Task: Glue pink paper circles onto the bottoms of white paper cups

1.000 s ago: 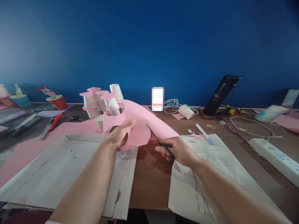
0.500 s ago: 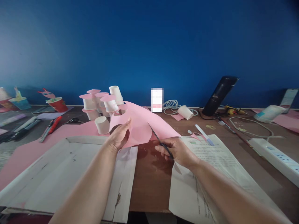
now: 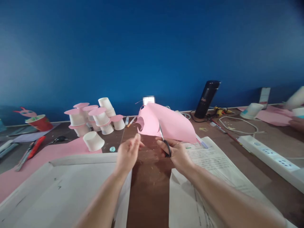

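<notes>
My right hand (image 3: 179, 155) grips a pair of black-handled scissors (image 3: 167, 148), fingers around the handles. Their blades point away and overlap a large pink paper sheet (image 3: 175, 122). That sheet is curled, with rounded cut-outs at its left side, and stands bent on the desk. My left hand (image 3: 128, 153) is off the sheet, just in front of its near edge. Its fingers are loosely curled, thumb and a fingertip apart, with nothing visible between them. To the left stand stacked white paper cups (image 3: 77, 118) with pink paper discs between and on them.
A lone paper cup (image 3: 93, 141) and a small teal ring (image 3: 112, 148) lie left. White board (image 3: 83, 186) and printed sheets (image 3: 213, 167) flank the brown desk (image 3: 148, 190). A black bottle (image 3: 207, 99), a power strip (image 3: 270, 158) and a red utility knife (image 3: 35, 147) are around.
My left hand has let go of the pink sheet and drawn back toward me. The sheet now sits farther right, the scissors still at it. The view has turned slightly right.
</notes>
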The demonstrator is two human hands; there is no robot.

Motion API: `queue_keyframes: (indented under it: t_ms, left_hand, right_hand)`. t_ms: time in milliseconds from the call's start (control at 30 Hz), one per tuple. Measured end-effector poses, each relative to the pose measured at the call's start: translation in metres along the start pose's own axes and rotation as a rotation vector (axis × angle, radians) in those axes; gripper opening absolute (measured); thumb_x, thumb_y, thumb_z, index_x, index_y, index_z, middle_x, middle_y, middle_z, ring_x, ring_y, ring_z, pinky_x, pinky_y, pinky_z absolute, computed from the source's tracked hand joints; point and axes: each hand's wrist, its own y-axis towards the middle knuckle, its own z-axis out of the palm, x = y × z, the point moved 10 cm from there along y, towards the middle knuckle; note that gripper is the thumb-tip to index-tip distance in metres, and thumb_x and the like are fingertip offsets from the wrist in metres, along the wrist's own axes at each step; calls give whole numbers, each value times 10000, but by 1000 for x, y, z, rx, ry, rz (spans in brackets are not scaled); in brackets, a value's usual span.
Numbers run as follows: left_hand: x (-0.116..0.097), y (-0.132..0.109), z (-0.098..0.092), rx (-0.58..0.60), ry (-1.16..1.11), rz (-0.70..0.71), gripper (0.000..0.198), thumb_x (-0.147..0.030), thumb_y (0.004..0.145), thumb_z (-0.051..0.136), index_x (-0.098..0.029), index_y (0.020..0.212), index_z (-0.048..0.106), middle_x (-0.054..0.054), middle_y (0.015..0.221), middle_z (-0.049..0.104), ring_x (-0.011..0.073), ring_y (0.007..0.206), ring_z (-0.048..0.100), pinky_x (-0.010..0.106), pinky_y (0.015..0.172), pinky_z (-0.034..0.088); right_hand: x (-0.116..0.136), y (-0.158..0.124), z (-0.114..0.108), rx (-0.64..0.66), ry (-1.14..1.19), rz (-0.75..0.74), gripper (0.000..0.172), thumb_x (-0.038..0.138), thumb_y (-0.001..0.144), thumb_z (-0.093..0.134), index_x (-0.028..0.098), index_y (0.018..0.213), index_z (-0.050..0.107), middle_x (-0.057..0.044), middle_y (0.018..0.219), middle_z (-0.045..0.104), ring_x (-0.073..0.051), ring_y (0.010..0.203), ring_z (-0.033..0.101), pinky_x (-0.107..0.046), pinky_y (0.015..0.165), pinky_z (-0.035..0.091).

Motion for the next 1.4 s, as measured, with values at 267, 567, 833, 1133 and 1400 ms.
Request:
queue_keyframes:
  t_ms: [267,567,833,1133,1400]
  left_hand:
    - [35,-27,85,509,-603,-473,530,-583,794,570,-117,1032,657,126,937,663,175,746,633,298,702,494]
    - [20,-42,110,727,-998,-570,597,-688,816,395,-142,905,618,62,687,626,184,617,626,319,674,501]
    - [31,-10,78,306,-1074,-472,441,-542,788,614,-126,932,648,80,796,683,175,666,629,295,642,499]
    - [49,2,44,-62,-963,-391,209,-199,606,809,-148,669,616,-29,661,591,74,592,510,216,597,420]
    - [52,1,45,-28,-884,-381,261,-228,556,839,-126,675,631,-26,673,595,76,628,513,221,626,423]
  right_hand:
    - [-6,-4,8,29,22,39,402,473,693,737,158,940,699,20,611,578,-86,511,492,-237,516,370]
    - [-10,-14,31,221,57,55,290,444,802,654,160,859,666,29,566,522,-58,476,397,-202,419,207]
    - [-17,-15,30,203,38,114,301,444,774,683,177,914,675,22,609,561,-64,491,454,-195,408,196]
    - [-28,-15,27,169,-90,228,361,497,743,700,153,843,656,7,645,582,-68,512,504,-180,419,229]
    - [-26,-11,25,184,-100,188,369,497,739,701,165,897,673,11,649,602,-74,531,529,-191,470,304]
